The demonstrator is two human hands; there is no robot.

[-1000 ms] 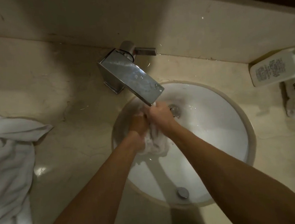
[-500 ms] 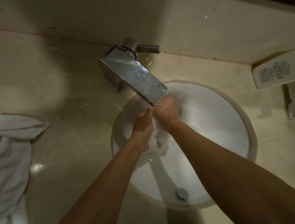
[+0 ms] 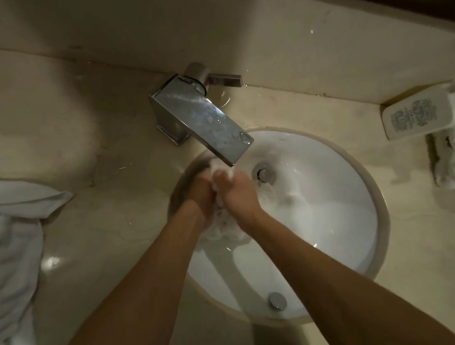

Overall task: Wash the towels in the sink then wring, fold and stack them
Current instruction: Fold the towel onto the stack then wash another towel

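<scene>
Under the chrome faucet spout [image 3: 203, 122], in the white sink basin [image 3: 330, 218], the left hand [image 3: 200, 199] and right hand [image 3: 237, 192] press together, seemingly gripping a bunched white washcloth [image 3: 224, 228], which looks soaked, limp and slippery, best clutched by its bulk.

Glossy white ceramic sink [image 3: 334, 232]; mirror-bright metal tap [image 3: 203, 119]; soft wet cloth towel [image 3: 225, 231]; polished stone tabletop [image 3: 102, 223]; smooth plastic bottle [image 3: 418, 115].

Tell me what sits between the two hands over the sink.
In the head view, a bunched white towel is squeezed between the left hand and right hand, under the faucet spout.
</scene>
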